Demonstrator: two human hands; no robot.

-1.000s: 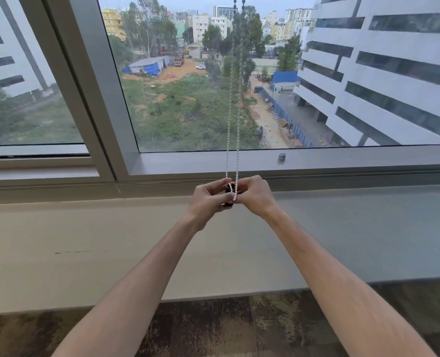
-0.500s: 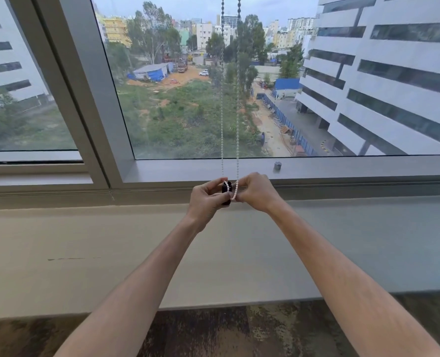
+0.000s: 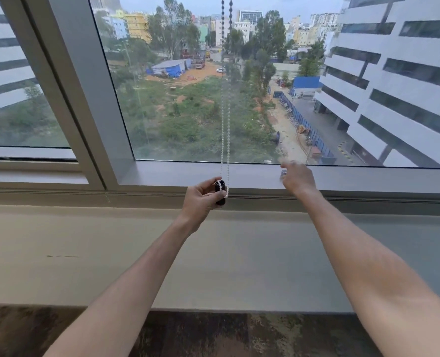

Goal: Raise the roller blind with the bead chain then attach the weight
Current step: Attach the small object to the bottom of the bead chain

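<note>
**High window, chain weight in hand**

Wide window glass filling the far wall, looking down on green scrub, a dirt lot, blue sheds and pale office blocks at right. Grey window frame slanting down the left, with a second pane beyond it. Pale sill running the full width below, dark mottled floor nearest the camera.

Bead chain hanging as two close strands down the middle of the glass, dark against the sky at the top, white lower down, ending in a loop at sill height. Left hand raised just in front of the lower frame rail, thumb and curled fingers gripping the weight, a small black upright cylinder with the loop of white beads draped over its top and down its right side.

Right hand well apart to the right, blurred, reaching toward the lower frame rail beside a small metal knob; fingers loosely extended, holding nothing as far as can be made out. Both forearms bare, stretched over the sill.
</note>
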